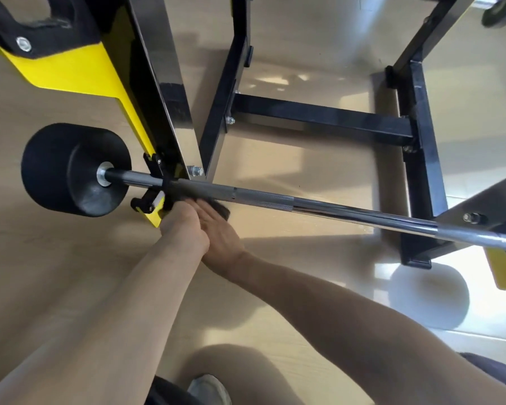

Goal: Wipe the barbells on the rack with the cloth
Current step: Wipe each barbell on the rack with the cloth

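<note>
The barbell lies across the rack, its weight left of the rack's upright.

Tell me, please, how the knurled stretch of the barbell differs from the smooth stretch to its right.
The knurled stretch looks matte grey and finely textured; the smooth stretch is shiny and mirrors light. The knurled stretch lies beside the hands and dark cloth; the smooth stretch is untouched. Both belong to one straight bar on the rack.

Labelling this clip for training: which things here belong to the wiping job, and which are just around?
Job: barbell, cloth, rack, left hand, right hand.
Around: black frame, floor, shoe.
</note>
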